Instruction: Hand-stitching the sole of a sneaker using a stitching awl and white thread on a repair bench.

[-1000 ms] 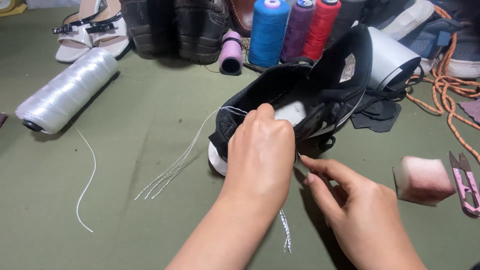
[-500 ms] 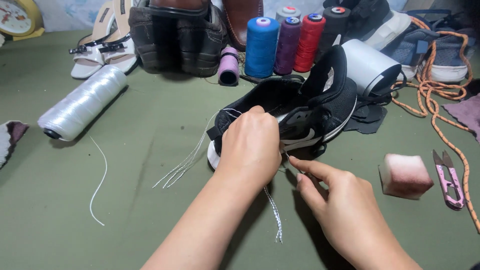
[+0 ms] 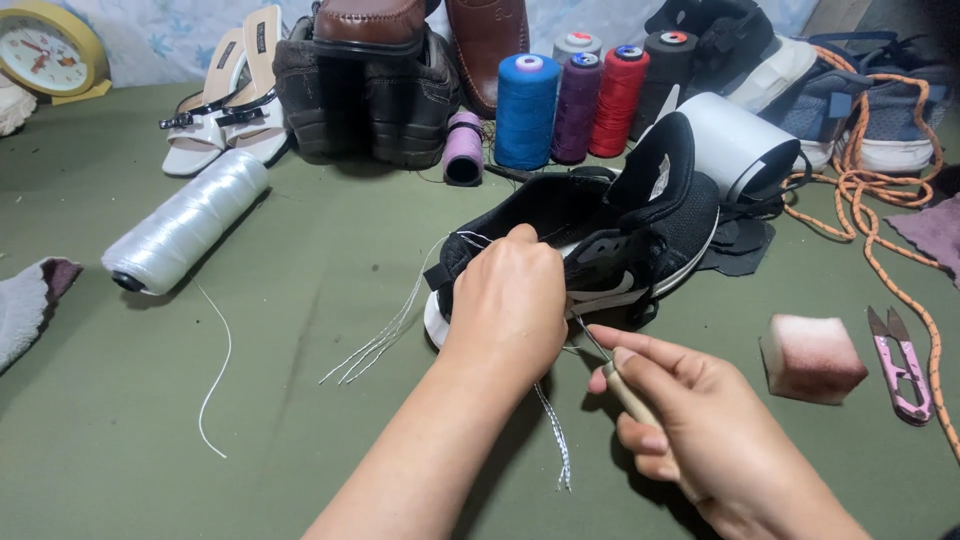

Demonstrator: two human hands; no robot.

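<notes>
— Nearest the front edge, what is the right hand [image 3: 700, 430] doing?

— Its fingers [image 3: 640, 362] are closed round a pale wooden-handled awl [image 3: 625, 385], the thin metal needle slanting up and left toward the shoe's white sole. The awl's long axis runs from the near right up to the far left.

— And the shoe?

— A black mesh sneaker [image 3: 610, 240] with a white sole, lying near the middle of the bench [image 3: 300, 300], its long axis running from near left to far right, tongue lifted. It sits just beyond and left of the awl's tip, so the needle points straight at its side.

— Which hand is closer to it?

— The left hand [image 3: 505, 310] rests on the toe end, fingers curled down on it and pinching pale, glossy thread [image 3: 400, 320] whose strands trail off over the green cloth toward the near left. Another braided strand hangs below that hand.

— Anything beside them?

— To the right, a soft pink-white sponge block [image 3: 810, 358] and small pink snips [image 3: 900, 365]. Toward the left edge, a fat spool of shiny white cord [image 3: 185, 222]. Along the far edge stand thread cones [image 3: 575, 100] in blue, purple and red, with leather shoes, sandals and an orange rope [image 3: 880, 200] at the far right corner.
</notes>
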